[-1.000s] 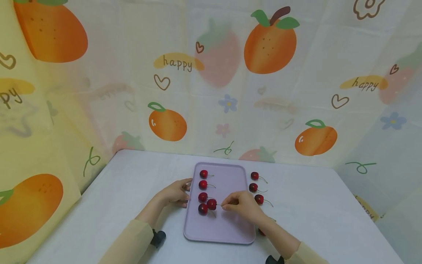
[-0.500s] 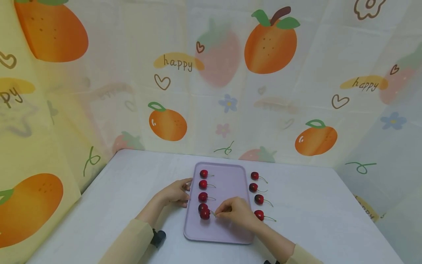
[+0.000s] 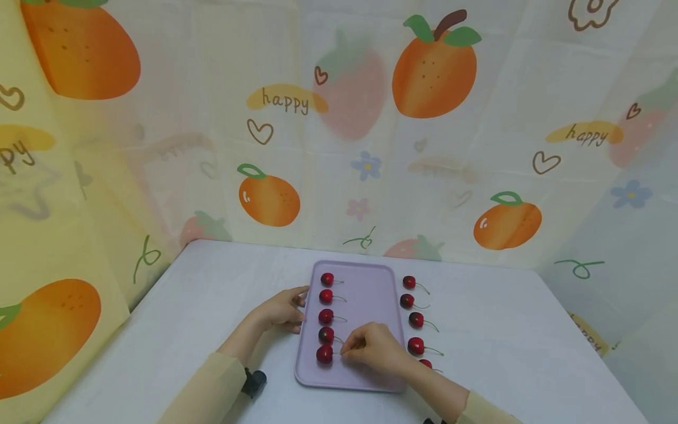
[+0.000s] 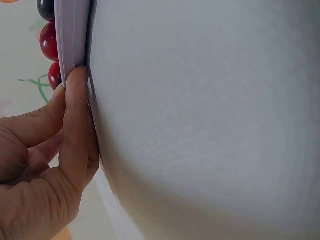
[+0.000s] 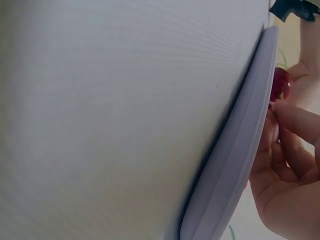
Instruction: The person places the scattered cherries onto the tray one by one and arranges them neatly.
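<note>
My right hand pinches the stem of a dark red cherry between thumb and forefinger. That cherry is at the near end of a column of cherries along the left side of a lilac tray. Just above it in the column sits a darker cherry. In the right wrist view, the held cherry shows beyond the tray's rim, close to the fingertips. My left hand touches the tray's left edge. Its fingertips lie against the rim in the left wrist view.
Right of the tray, a second column of cherries lies on the white table, stems pointing right. My right forearm partly covers the nearest cherry. Behind the table hangs a fruit-printed cloth.
The right hand has brought the cherry toward me and slightly left, from beside the fourth cherry to below it. The left hand stays at the tray's edge.
</note>
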`<action>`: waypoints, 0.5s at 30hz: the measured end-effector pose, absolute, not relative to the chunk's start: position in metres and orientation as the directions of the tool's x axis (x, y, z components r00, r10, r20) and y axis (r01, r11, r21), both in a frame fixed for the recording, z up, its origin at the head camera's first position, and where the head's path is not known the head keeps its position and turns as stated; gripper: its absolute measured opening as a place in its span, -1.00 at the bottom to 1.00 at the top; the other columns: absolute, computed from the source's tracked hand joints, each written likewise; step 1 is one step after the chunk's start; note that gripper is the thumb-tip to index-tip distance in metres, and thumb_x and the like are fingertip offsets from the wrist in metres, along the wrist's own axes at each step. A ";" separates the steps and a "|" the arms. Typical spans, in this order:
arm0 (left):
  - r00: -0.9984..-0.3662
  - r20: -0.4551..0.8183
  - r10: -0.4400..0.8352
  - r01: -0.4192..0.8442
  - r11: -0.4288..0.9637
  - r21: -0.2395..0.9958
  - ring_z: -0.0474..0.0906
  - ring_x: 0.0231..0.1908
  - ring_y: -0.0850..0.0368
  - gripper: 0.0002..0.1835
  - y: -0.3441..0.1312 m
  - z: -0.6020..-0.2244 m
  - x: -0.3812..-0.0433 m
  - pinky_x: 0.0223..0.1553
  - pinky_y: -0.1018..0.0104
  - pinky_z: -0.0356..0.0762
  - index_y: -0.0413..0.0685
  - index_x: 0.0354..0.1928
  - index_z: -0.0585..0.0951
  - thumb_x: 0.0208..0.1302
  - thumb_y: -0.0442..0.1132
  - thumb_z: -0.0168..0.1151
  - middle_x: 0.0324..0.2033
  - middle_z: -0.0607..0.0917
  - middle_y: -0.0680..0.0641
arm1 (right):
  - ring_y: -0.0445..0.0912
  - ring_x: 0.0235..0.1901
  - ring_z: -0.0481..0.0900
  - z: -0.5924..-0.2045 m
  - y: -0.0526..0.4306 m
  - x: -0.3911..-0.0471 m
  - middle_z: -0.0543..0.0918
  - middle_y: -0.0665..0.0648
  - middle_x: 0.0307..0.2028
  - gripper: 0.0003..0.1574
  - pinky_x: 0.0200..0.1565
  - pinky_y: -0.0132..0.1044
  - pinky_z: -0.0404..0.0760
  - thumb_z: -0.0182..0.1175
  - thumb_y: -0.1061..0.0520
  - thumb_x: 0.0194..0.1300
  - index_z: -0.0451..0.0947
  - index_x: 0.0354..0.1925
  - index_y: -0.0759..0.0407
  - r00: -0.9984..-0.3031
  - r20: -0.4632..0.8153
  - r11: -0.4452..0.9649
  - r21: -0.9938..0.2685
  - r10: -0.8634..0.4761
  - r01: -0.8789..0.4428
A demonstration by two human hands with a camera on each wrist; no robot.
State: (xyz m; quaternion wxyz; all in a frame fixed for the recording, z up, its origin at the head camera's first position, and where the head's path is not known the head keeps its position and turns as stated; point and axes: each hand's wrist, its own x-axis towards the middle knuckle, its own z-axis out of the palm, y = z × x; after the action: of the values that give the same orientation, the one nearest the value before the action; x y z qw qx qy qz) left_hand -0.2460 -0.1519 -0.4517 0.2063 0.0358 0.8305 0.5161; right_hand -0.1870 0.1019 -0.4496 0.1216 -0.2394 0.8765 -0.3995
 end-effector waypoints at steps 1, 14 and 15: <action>-0.913 -0.307 0.270 -0.157 0.463 0.873 0.52 -0.38 0.14 -0.16 -0.152 -0.452 -0.246 -0.42 0.34 0.74 -0.18 0.51 0.16 0.16 -0.58 0.20 0.00 0.44 -0.23 | -0.33 -0.50 0.46 -0.450 0.102 -0.187 0.73 0.01 -0.49 -0.95 -0.47 -0.52 0.46 0.39 0.23 0.10 0.77 -0.40 0.09 -0.855 -0.028 0.566 -0.760 -0.519 -0.319; -0.915 -0.307 0.263 -0.163 0.453 0.876 0.52 -0.38 0.13 -0.15 -0.151 -0.453 -0.248 -0.43 0.35 0.73 -0.17 0.50 0.17 0.15 -0.58 0.20 -0.03 0.44 -0.21 | -0.35 -0.51 0.46 -0.450 0.101 -0.184 0.75 0.02 -0.49 -0.96 -0.45 -0.53 0.46 0.42 0.22 0.08 0.77 -0.40 0.13 -0.826 -0.049 0.557 -0.761 -0.562 -0.334; -0.914 -0.306 0.267 -0.160 0.457 0.875 0.51 -0.39 0.14 -0.15 -0.151 -0.453 -0.247 -0.43 0.35 0.73 -0.18 0.50 0.17 0.15 -0.58 0.20 -0.03 0.44 -0.21 | -0.36 -0.51 0.45 -0.450 0.101 -0.184 0.75 0.02 -0.49 -0.96 -0.45 -0.53 0.46 0.42 0.22 0.08 0.77 -0.40 0.13 -0.824 -0.049 0.558 -0.759 -0.565 -0.337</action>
State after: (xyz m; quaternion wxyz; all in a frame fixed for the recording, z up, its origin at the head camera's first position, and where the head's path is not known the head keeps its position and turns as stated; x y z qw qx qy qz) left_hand -0.2474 -0.1515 -0.4532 0.2053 0.0324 0.8285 0.5200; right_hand -0.1835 0.1008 -0.4501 0.1451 -0.2589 0.8705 -0.3927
